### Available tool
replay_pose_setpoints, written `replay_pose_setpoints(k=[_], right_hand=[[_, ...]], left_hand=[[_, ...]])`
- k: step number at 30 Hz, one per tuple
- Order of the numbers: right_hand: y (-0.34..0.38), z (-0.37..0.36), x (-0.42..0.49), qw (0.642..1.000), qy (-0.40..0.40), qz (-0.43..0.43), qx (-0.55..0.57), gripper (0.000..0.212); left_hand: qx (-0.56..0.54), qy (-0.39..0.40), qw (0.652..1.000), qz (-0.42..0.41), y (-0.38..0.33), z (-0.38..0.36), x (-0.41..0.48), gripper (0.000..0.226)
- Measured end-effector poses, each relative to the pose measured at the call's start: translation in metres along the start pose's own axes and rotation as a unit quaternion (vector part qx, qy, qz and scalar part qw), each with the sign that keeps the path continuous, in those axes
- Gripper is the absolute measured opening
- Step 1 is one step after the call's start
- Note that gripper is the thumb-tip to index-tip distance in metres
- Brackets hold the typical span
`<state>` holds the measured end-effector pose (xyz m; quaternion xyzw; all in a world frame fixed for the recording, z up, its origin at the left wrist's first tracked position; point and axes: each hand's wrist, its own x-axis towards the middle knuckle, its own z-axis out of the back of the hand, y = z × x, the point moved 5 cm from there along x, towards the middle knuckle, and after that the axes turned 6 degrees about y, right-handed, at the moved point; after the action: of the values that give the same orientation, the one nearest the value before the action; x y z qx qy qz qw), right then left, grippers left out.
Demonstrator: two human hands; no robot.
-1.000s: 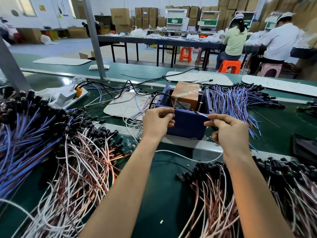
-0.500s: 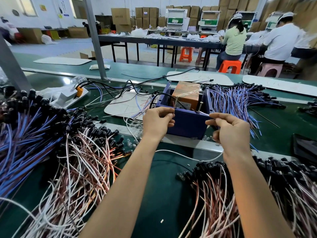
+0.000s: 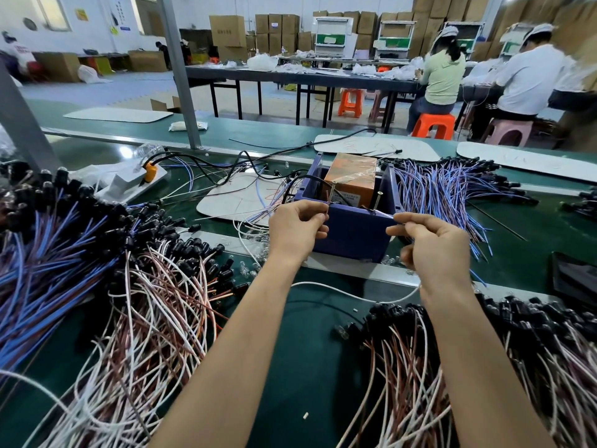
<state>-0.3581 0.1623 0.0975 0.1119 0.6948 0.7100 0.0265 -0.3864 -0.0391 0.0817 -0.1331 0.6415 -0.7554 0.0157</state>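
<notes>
My left hand (image 3: 295, 229) is at the front left rim of a blue plastic box (image 3: 353, 236), fingers curled, pinching a thin wire end beside an upright screw (image 3: 329, 194). At the front right rim, my right hand (image 3: 434, 245) pinches a thin wire between thumb and forefinger, near a second upright screw (image 3: 378, 197). A white wire (image 3: 339, 291) loops across the green bench and runs up under my right wrist. An orange carton (image 3: 352, 179) stands inside the box.
Heaps of white and brown leads with black caps lie at the left (image 3: 155, 302) and right (image 3: 484, 350). Blue leads pile up at the far left (image 3: 42, 253) and behind the box (image 3: 436, 189). Two people sit at a far table (image 3: 290, 76).
Both hands stay at the box's front rim. Only the fingers of my right hand have shifted slightly on the wire.
</notes>
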Motion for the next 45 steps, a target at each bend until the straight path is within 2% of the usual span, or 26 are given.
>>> replay_pose_setpoints(k=[6, 9, 11, 13, 15, 18, 19, 20, 22, 23, 24, 25, 26, 28, 29, 30, 31, 32, 34, 36, 40, 45], right_hand=[[0.016, 0.000, -0.005, 1.000, 0.024, 0.018, 0.007, 0.026], [0.046, 0.007, -0.016, 0.997, 0.060, 0.043, 0.029, 0.023], [0.079, 0.017, -0.030, 0.989, 0.088, 0.098, 0.067, 0.023], [0.115, 0.027, -0.053, 0.972, 0.143, 0.156, 0.106, 0.021], [0.139, 0.021, -0.081, 0.946, 0.252, 0.162, 0.123, 0.017], [0.149, -0.007, -0.132, 0.885, 0.444, 0.136, 0.030, 0.015], [0.145, -0.016, -0.151, 0.852, 0.504, 0.136, -0.033, 0.016], [0.137, -0.025, -0.169, 0.808, 0.562, 0.139, -0.111, 0.018], [0.114, -0.032, -0.197, 0.713, 0.638, 0.144, -0.252, 0.021], [0.103, -0.030, -0.204, 0.686, 0.661, 0.128, -0.275, 0.022], [0.097, -0.026, -0.206, 0.680, 0.676, 0.102, -0.263, 0.021], [0.094, -0.022, -0.205, 0.689, 0.685, 0.058, -0.228, 0.020], [0.089, -0.017, -0.198, 0.706, 0.682, 0.004, -0.191, 0.021], [0.073, -0.010, -0.169, 0.771, 0.610, -0.044, -0.177, 0.027], [0.062, -0.009, -0.151, 0.807, 0.549, -0.033, -0.216, 0.028], [0.050, -0.010, -0.135, 0.831, 0.482, -0.009, -0.278, 0.027], [0.039, -0.013, -0.124, 0.839, 0.423, 0.018, -0.342, 0.022], [0.029, -0.017, -0.117, 0.836, 0.384, 0.040, -0.391, 0.016], [0.011, -0.026, -0.110, 0.829, 0.360, 0.047, -0.425, 0.008], [-0.002, -0.030, -0.106, 0.838, 0.350, 0.025, -0.419, 0.014], [-0.011, -0.038, -0.107, 0.807, 0.339, 0.063, -0.479, 0.019], [-0.022, -0.032, -0.112, 0.787, 0.360, 0.070, -0.496, 0.019]], left_hand=[[-0.004, -0.084, 0.995, -0.044, -0.024, 0.018, -0.003, 0.019], [-0.052, -0.059, 0.989, -0.123, -0.068, 0.020, -0.022, 0.021], [-0.097, -0.033, 0.977, -0.188, -0.101, 0.026, -0.041, 0.019], [-0.150, 0.026, 0.963, -0.224, -0.129, 0.030, -0.058, 0.020], [-0.167, 0.116, 0.955, -0.217, -0.147, 0.027, -0.073, 0.025], [-0.122, 0.264, 0.946, -0.141, -0.146, 0.014, -0.099, 0.042], [-0.070, 0.307, 0.938, -0.144, -0.141, 0.011, -0.113, 0.038], [-0.005, 0.360, 0.921, -0.147, -0.131, 0.007, -0.126, 0.026], [0.118, 0.496, 0.854, -0.104, -0.101, 0.002, -0.159, 0.020], [0.171, 0.556, 0.810, -0.074, -0.085, 0.006, -0.175, 0.022], [0.219, 0.599, 0.768, -0.050, -0.072, 0.013, -0.188, 0.020], [0.254, 0.612, 0.748, -0.037, -0.061, 0.020, -0.195, 0.018], [0.271, 0.600, 0.752, -0.029, -0.054, 0.025, -0.196, 0.018], [0.261, 0.508, 0.821, 0.004, -0.045, 0.030, -0.189, 0.023], [0.265, 0.444, 0.855, 0.030, -0.038, 0.031, -0.185, 0.026], [0.293, 0.394, 0.870, 0.049, -0.031, 0.029, -0.181, 0.035], [0.338, 0.375, 0.862, 0.057, -0.024, 0.023, -0.181, 0.045], [0.376, 0.378, 0.844, 0.060, -0.016, 0.014, -0.184, 0.051], [0.398, 0.398, 0.825, 0.051, -0.005, -0.005, -0.195, 0.055], [0.360, 0.406, 0.839, 0.045, 0.002, -0.021, -0.204, 0.053], [0.320, 0.384, 0.866, -0.016, 0.008, -0.031, -0.209, 0.056], [0.320, 0.339, 0.880, -0.091, -0.003, -0.001, -0.200, 0.033]])
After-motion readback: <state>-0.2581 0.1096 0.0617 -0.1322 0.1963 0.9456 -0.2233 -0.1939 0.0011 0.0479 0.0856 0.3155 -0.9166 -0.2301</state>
